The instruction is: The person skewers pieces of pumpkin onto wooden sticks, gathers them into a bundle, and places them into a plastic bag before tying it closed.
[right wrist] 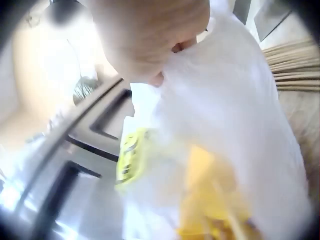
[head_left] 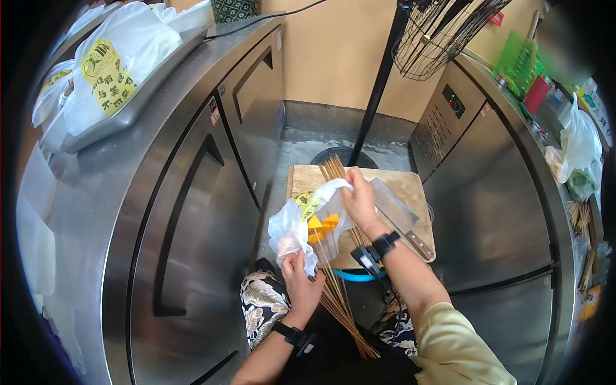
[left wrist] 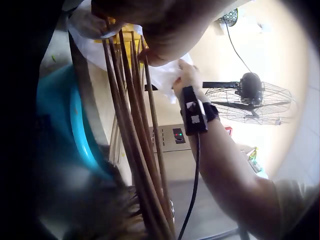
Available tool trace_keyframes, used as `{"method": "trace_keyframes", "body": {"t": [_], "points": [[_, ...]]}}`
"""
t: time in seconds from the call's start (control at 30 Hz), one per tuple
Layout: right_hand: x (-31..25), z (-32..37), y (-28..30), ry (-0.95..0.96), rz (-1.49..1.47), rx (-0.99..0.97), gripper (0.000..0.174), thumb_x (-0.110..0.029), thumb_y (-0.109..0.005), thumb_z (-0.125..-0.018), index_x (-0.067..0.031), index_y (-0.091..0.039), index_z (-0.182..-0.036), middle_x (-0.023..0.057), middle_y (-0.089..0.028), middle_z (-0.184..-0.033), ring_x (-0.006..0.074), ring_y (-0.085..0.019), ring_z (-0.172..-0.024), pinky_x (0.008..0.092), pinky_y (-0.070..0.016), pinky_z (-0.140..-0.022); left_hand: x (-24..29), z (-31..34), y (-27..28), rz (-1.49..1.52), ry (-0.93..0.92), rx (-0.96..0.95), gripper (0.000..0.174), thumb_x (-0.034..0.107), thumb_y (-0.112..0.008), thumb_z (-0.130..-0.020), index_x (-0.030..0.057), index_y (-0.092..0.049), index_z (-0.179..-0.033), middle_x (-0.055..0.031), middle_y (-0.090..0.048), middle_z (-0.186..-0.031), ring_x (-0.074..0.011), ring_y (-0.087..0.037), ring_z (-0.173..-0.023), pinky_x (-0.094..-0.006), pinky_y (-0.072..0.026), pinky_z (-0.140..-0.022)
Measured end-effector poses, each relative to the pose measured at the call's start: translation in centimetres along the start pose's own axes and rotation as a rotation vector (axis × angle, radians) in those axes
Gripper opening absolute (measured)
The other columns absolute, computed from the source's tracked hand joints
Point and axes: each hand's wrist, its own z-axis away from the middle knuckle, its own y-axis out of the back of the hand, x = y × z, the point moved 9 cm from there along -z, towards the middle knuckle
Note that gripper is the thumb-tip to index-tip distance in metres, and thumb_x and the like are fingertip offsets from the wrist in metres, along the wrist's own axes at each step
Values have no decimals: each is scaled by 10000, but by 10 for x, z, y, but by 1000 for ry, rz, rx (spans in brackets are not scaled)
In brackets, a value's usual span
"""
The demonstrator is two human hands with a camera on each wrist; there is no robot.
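My right hand grips the upper edge of a white plastic bag with yellow printing, drawing its mouth wide. Inside the bag lie yellow-orange food chunks, also visible through the film in the right wrist view. My left hand is at the bag's lower edge and holds a bundle of long wooden skewers. Their far ends reach into the bag by the yellow chunks, and their near ends slant down over the lap. In the left wrist view the skewers fan out from the left hand.
A wooden cutting board bears a cleaver and more skewers. Below it shows a blue rim. Steel cabinets flank both sides. A black fan pole stands behind. Another printed bag sits on the left counter.
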Motion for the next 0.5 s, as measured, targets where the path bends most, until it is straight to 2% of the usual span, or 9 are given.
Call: {"method": "trace_keyframes", "body": {"t": [0.07, 0.13, 0.17, 0.2, 0.23, 0.3, 0.4, 0.5], "points": [[-23, 27, 25, 4, 56, -87, 189, -48, -603, -755, -66, -484, -900, 187, -582, -753, 406, -581, -721, 414, -460, -611, -2, 0, 3, 23, 10, 15, 563, 59, -656, -674, 4, -478, -1205, -194, -415, -1125, -379, -426, -1081, -422, -353, -950], [-15, 83, 23, -77, 130, -402, 226, -63, -627, -759, -72, -478, -929, 189, -579, -748, 396, -588, -744, 428, -455, -621, -11, 3, 3, 65, 25, 32, 503, 47, -651, -686, 11, -514, -1169, -179, -446, -1091, -362, -460, -1045, -406, -371, -931], [-18, 111, 27, -117, 85, -524, 240, -77, -638, -765, -71, -479, -944, 179, -574, -737, 384, -589, -736, 418, -459, -629, -6, 2, 11, 93, 40, 56, 383, 1, -627, -707, 28, -577, -1086, -158, -480, -1043, -334, -503, -985, -375, -400, -891], [-22, 136, 33, -159, 39, -646, 255, -91, -650, -770, -71, -480, -960, 170, -570, -726, 372, -589, -727, 407, -463, -636, -12, 4, 9, 137, 31, 58, 351, -23, -610, -714, 32, -591, -1061, -156, -482, -1033, -328, -508, -971, -362, -408, -877], [-14, 161, 37, -320, 76, -779, 296, -124, -675, -774, -65, -480, -989, 137, -557, -716, 325, -583, -694, 372, -468, -644, -13, 4, 12, 178, 22, 57, 326, -46, -593, -721, 37, -606, -1036, -154, -484, -1023, -321, -514, -958, -350, -416, -863], [3, 195, 48, -337, -38, -705, 324, -145, -687, -779, -57, -482, -1015, 108, -546, -760, 272, -564, -652, 351, -463, -640, 4, 13, 26, 147, -28, 63, 372, -116, -534, -731, 33, -610, -1063, -140, -462, -1041, -298, -510, -961, -330, -412, -867], [26, 220, 69, -539, -96, -554, 378, -147, -692, -787, -45, -487, -1088, 81, -550, -835, 190, -569, -680, 322, -462, -607, 31, 24, 55, 111, -62, 95, 466, -163, -490, -728, 45, -597, -1131, -126, -433, -1077, -263, -503, -954, -312, -407, -875], [30, 239, 79, -846, -378, -467, 394, -81, -661, -816, -48, -470, -1159, 25, -521, -848, 84, -524, -581, 215, -432, -477, 42, 39, 85, 124, -75, 118, 467, -172, -431, -690, 35, -625, -1062, -128, -486, -991, -263, -520, -918, -315, -431, -832]]}}
